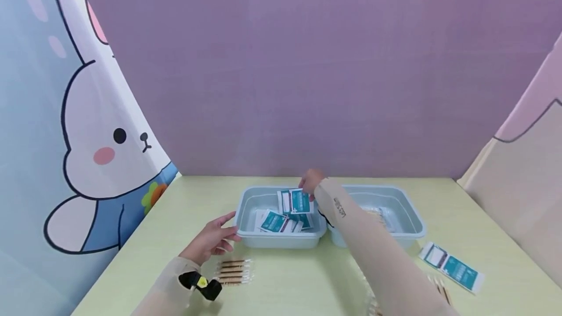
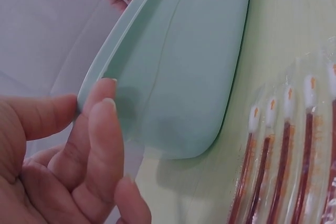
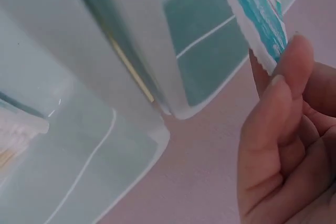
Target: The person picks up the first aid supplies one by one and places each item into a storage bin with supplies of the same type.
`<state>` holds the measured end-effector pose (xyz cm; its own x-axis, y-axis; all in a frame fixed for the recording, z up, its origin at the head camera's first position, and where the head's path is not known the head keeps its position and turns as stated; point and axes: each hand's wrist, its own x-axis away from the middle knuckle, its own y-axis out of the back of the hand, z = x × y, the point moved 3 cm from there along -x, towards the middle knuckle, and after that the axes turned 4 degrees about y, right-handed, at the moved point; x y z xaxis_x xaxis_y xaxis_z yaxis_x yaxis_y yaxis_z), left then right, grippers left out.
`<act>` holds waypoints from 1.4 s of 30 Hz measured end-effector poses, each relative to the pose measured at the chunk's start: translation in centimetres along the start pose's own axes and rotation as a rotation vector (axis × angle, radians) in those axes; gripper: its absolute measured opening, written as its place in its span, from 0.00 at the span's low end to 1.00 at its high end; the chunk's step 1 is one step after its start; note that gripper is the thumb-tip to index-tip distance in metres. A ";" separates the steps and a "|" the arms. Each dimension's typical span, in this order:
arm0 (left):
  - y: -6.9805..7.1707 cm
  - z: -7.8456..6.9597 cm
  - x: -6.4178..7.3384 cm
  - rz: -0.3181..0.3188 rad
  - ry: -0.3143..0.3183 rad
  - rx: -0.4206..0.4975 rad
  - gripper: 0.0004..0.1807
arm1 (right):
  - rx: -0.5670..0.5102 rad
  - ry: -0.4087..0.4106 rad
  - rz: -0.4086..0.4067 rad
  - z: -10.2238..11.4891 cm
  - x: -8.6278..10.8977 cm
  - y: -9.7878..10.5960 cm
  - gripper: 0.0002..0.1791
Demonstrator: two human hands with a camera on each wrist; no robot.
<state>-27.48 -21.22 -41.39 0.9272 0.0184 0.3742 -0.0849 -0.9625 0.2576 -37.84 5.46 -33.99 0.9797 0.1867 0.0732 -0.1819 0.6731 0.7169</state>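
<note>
My left hand [image 1: 212, 239] holds the left rim of a pale blue plastic basin [image 1: 281, 242]; in the left wrist view the thumb and fingertips meet at the rim of the basin [image 2: 184, 77]. Over the back right of this basin, my right hand [image 1: 311, 182] pinches a teal-and-white packet [image 1: 300, 201] by its edge. The right wrist view shows the packet [image 3: 254, 14] between thumb and fingers. Several similar packets [image 1: 274, 221] lie in a loose pile inside the basin, below the held one.
A second pale blue basin [image 1: 410, 230] stands close on the right, partly behind my right forearm, with bagged swabs [image 1: 377, 216] inside. Brown-stemmed swabs [image 1: 233, 273] in clear wrap lie front left. Another teal-and-white packet [image 1: 458, 271] lies at the right, near more swabs [image 1: 440, 289].
</note>
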 end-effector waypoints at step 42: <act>-1.1 1.6 1.0 0.146 -0.084 0.077 0.33 | 0.143 0.062 0.414 -15.7 10.2 15.5 0.34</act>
<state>-25.86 -20.60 -42.66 0.9347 -0.1426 0.3256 -0.1956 -0.9712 0.1359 -31.95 28.99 -33.03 0.8190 0.4653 0.3357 -0.5401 0.4277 0.7249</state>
